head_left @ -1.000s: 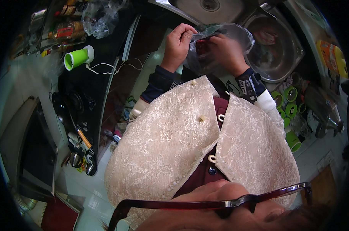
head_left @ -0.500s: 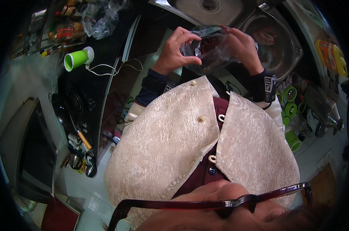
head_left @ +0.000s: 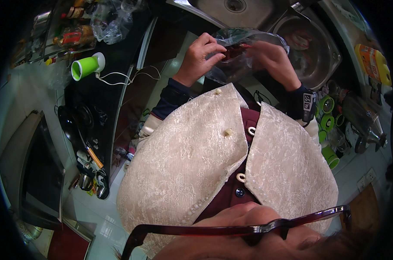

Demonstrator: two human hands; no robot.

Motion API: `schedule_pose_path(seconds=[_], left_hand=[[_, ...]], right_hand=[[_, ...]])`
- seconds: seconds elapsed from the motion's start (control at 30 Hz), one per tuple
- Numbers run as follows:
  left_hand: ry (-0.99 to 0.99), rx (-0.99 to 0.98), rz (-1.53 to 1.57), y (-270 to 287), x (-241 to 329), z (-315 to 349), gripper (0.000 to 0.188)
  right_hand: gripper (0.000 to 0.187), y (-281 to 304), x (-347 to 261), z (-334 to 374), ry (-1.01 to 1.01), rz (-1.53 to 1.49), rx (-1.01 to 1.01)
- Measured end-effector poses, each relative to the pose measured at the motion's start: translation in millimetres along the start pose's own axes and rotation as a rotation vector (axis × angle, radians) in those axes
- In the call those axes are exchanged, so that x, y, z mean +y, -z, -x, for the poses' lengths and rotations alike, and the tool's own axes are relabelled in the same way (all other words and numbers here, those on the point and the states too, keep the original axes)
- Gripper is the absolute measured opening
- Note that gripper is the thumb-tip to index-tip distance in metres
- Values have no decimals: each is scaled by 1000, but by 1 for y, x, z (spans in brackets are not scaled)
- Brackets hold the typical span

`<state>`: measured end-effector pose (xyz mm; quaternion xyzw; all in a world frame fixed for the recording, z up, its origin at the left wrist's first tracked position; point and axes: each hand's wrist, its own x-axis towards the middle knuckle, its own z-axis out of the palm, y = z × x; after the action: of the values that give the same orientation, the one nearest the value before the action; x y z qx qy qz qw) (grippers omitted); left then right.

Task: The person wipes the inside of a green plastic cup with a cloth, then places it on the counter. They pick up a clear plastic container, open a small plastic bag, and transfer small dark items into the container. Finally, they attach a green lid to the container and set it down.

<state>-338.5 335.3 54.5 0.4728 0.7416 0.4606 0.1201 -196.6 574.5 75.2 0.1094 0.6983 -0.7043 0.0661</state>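
Up in front of my chest, near the sink edge, hangs a clear plastic bag (head_left: 222, 76) with dark red contents (head_left: 236, 52) that I cannot name. My left hand (head_left: 201, 58) pinches the bag's left side, thumb and fingers closed together. At the bag's right side is my right hand (head_left: 272, 60), bent downward over the opening. Its fingers are smeared by motion and partly behind the film, so what they hold is hidden. The bag's upper rim spreads out beyond the right hand.
Beyond the bag lie a steel sink basin (head_left: 266, 13) and a round basin (head_left: 324, 65) with a reddish package (head_left: 299, 40). A green cup-shaped device (head_left: 86, 67) with a white cord stands left. On the right are a yellow jug (head_left: 380, 69), green-rimmed containers (head_left: 327, 123) and a metal kettle (head_left: 365, 117).
The left thumb and fingers have closed from a wide curve to a pinch. My right hand has shifted slightly down and turned over the bag, whose rim now spreads farther right.
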Motion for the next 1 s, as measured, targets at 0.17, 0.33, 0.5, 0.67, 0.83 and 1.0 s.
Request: schedule_pose_path(seconds=[0.17, 0.33, 0.5, 0.67, 0.83, 1.0], left_hand=[[40, 38, 56, -3, 2, 0, 13], [86, 85, 103, -4, 3, -1, 12], [111, 106, 140, -6, 5, -4, 11], [87, 150, 140, -9, 7, -7, 9], [137, 128, 114, -4, 8, -3, 12], [126, 153, 105, -1, 7, -4, 11]], right_hand=[[19, -3, 16, -14, 33, -151, -75], [22, -11, 27, -30, 83, 341, -12], [16, -28, 45, -52, 126, 922, 114], [15, -41, 59, -59, 3, 1213, 65], [14, -29, 43, -45, 114, 1099, 77], [19, -5, 25, -24, 353, 770, 158]])
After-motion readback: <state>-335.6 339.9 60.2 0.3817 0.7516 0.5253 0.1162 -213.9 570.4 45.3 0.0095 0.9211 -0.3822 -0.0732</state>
